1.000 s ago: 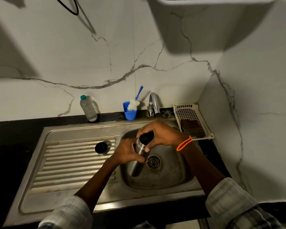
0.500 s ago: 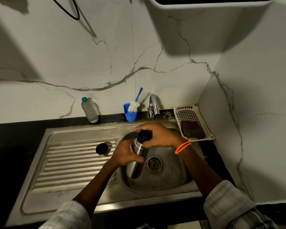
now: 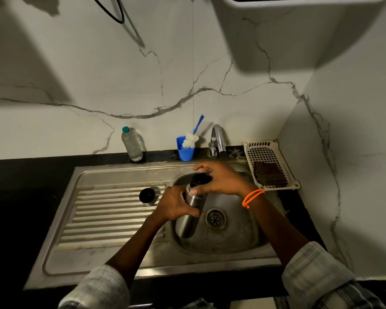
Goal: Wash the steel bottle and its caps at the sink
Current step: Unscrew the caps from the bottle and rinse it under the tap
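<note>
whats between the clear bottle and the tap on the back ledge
In the head view, a blue cup with a brush stands between the clear bottle and the tap.

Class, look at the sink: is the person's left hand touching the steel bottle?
Touching. The head view shows the left hand with its fingers wrapped round the middle of the steel bottle, holding it over the sink.

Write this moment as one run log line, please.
left hand: grips steel bottle over sink | right hand: on black cap | outer cap: on drainboard
</note>
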